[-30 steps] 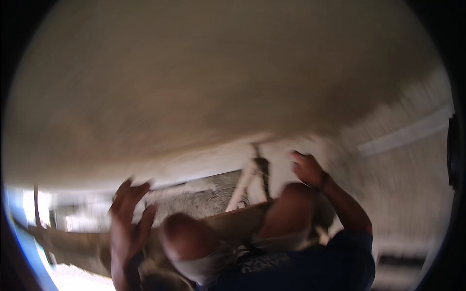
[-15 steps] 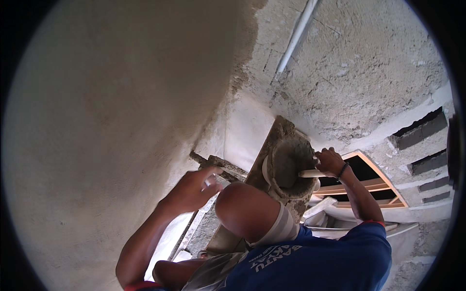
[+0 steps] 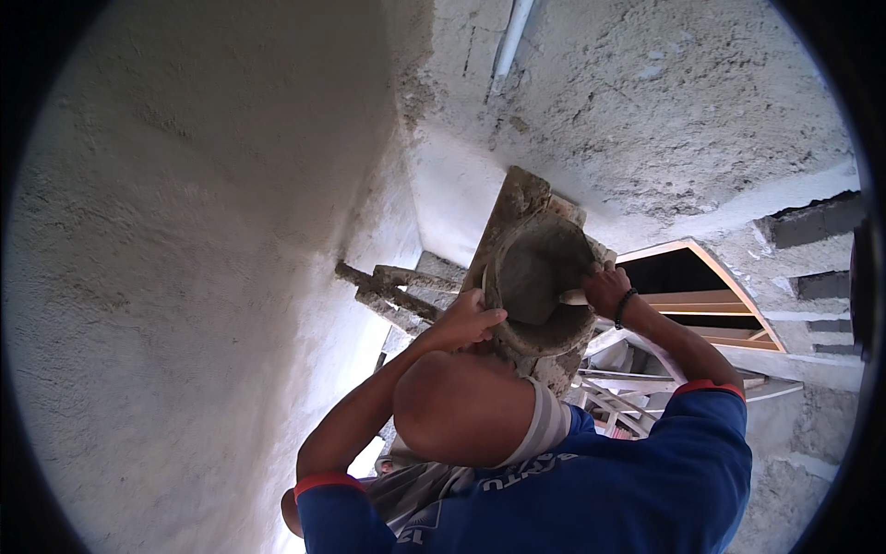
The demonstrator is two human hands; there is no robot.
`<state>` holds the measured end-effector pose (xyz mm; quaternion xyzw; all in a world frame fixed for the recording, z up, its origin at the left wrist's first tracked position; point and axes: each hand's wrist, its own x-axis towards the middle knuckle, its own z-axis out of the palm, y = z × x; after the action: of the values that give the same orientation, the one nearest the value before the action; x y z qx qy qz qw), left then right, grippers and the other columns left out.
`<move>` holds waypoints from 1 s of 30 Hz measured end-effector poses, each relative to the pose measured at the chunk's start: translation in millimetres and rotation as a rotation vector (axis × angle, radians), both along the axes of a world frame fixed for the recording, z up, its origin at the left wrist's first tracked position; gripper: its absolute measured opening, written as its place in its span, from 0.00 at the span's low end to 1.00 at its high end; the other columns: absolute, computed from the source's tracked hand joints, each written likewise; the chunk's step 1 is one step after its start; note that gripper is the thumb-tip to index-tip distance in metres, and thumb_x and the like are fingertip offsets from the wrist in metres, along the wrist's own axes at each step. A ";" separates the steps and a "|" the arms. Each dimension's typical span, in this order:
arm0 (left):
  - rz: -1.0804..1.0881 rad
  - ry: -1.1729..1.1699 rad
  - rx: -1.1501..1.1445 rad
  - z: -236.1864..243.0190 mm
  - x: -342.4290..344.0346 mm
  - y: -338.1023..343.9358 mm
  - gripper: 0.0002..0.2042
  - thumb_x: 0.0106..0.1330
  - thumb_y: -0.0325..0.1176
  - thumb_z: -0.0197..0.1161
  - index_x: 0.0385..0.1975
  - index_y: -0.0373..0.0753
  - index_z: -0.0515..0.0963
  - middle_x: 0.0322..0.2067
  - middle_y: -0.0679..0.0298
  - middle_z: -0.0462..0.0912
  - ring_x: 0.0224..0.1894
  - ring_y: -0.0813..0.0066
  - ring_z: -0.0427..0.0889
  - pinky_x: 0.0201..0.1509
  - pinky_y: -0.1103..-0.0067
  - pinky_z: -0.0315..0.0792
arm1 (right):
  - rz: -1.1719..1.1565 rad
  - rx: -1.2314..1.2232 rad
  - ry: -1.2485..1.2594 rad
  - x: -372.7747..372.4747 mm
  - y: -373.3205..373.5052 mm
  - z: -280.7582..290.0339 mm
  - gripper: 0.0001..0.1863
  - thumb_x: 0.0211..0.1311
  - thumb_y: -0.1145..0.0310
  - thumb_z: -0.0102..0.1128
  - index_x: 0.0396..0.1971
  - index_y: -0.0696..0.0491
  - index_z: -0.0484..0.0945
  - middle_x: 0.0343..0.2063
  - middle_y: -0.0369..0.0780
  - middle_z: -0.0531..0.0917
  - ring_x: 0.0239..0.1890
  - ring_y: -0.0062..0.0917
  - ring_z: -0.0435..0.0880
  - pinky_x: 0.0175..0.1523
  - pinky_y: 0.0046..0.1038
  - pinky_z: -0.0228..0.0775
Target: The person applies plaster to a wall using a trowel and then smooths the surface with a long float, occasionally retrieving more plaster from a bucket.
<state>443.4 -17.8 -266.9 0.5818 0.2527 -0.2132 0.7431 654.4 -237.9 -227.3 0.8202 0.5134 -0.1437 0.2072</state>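
Grey mortar fills the round pan, which sits on a crusted plank between the two hands. Left hand curls over the pan's near rim, just beside the plastered wall. Right hand, at the far rim, is clenched on a trowel handle reaching into the mortar.

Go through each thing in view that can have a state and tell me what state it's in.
Round pan: filled with grey mortar, resting on a plank.
Left hand: gripping the pan's rim.
Right hand: closed around a tool handle in the mortar.
Wall: coated in rough plaster.
Window frame: open, dark inside.
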 end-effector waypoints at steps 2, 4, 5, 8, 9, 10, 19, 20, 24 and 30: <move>0.090 -0.078 -0.052 -2.2 6.8 -6.5 0.22 0.58 0.40 0.67 0.41 0.30 0.67 0.33 0.60 0.76 0.27 0.77 0.77 0.24 0.82 0.72 | -0.048 -0.076 0.073 6.6 -3.0 -7.3 0.07 0.46 0.68 0.60 0.27 0.50 0.82 0.35 0.47 0.79 0.39 0.40 0.80 0.40 0.42 0.71; 0.207 -0.135 -0.167 -5.5 7.4 -20.4 0.20 0.56 0.38 0.69 0.39 0.33 0.69 0.29 0.63 0.75 0.25 0.81 0.76 0.24 0.83 0.72 | 0.064 -0.127 0.105 6.2 -1.5 -6.6 0.09 0.45 0.65 0.63 0.27 0.51 0.82 0.35 0.47 0.79 0.38 0.40 0.80 0.41 0.42 0.71; 0.302 -0.170 -0.130 -8.6 8.0 -26.2 0.18 0.56 0.37 0.69 0.37 0.34 0.70 0.27 0.65 0.75 0.24 0.82 0.75 0.24 0.83 0.71 | 0.067 -0.156 0.167 7.7 3.1 -1.4 0.13 0.43 0.61 0.65 0.30 0.51 0.81 0.35 0.47 0.79 0.38 0.40 0.81 0.40 0.43 0.72; 0.529 -0.245 -0.124 -21.7 18.9 -38.7 0.13 0.54 0.32 0.69 0.33 0.35 0.71 0.23 0.68 0.74 0.22 0.84 0.72 0.24 0.84 0.69 | 0.013 -0.090 0.263 2.6 14.1 21.4 0.21 0.42 0.59 0.66 0.39 0.50 0.78 0.31 0.46 0.80 0.36 0.42 0.82 0.39 0.43 0.74; 0.652 -0.288 -0.155 -26.2 22.3 -39.9 0.11 0.53 0.30 0.68 0.31 0.36 0.72 0.22 0.69 0.74 0.21 0.84 0.71 0.24 0.84 0.68 | 0.017 -0.092 0.264 4.7 14.4 28.0 0.21 0.42 0.59 0.66 0.39 0.50 0.78 0.31 0.46 0.80 0.36 0.42 0.82 0.39 0.43 0.74; 0.649 -0.287 -0.158 -29.3 26.9 -39.5 0.11 0.53 0.30 0.68 0.31 0.36 0.72 0.22 0.69 0.74 0.21 0.84 0.71 0.24 0.84 0.68 | -0.054 -0.095 0.241 9.3 11.7 34.0 0.23 0.45 0.59 0.65 0.43 0.49 0.75 0.29 0.46 0.81 0.35 0.42 0.82 0.40 0.42 0.74; 0.894 -0.425 -0.259 8.8 5.6 16.5 0.09 0.49 0.19 0.61 0.31 0.33 0.74 0.27 0.63 0.79 0.27 0.80 0.77 0.32 0.81 0.74 | -0.016 0.247 0.192 22.8 10.1 86.7 0.20 0.53 0.62 0.57 0.48 0.47 0.72 0.22 0.47 0.80 0.27 0.42 0.81 0.32 0.42 0.74; 0.890 -0.457 -0.243 15.8 2.9 24.5 0.09 0.49 0.18 0.61 0.30 0.33 0.74 0.26 0.64 0.79 0.27 0.81 0.77 0.32 0.82 0.73 | -0.020 0.248 0.166 20.1 18.3 83.9 0.19 0.53 0.64 0.56 0.47 0.48 0.73 0.21 0.47 0.80 0.27 0.43 0.81 0.33 0.42 0.74; 0.865 -0.514 -0.008 40.4 -15.1 45.6 0.07 0.48 0.17 0.59 0.24 0.36 0.71 0.22 0.70 0.75 0.24 0.87 0.71 0.28 0.85 0.67 | 0.041 0.209 0.217 -4.4 75.6 96.8 0.16 0.52 0.68 0.54 0.44 0.50 0.74 0.21 0.47 0.80 0.27 0.43 0.81 0.34 0.42 0.74; 0.832 -0.505 0.328 71.3 -24.0 61.2 0.11 0.45 0.18 0.58 0.17 0.40 0.62 0.17 0.77 0.61 0.21 0.90 0.58 0.22 0.84 0.53 | 0.311 0.087 0.167 -17.4 146.8 73.5 0.12 0.51 0.65 0.54 0.35 0.53 0.80 0.25 0.45 0.82 0.31 0.38 0.83 0.36 0.38 0.76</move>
<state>419.4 43.4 -195.6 0.5743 0.3059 0.2903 0.7017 637.0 -91.1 -153.8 0.7245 0.6550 -0.1553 0.1480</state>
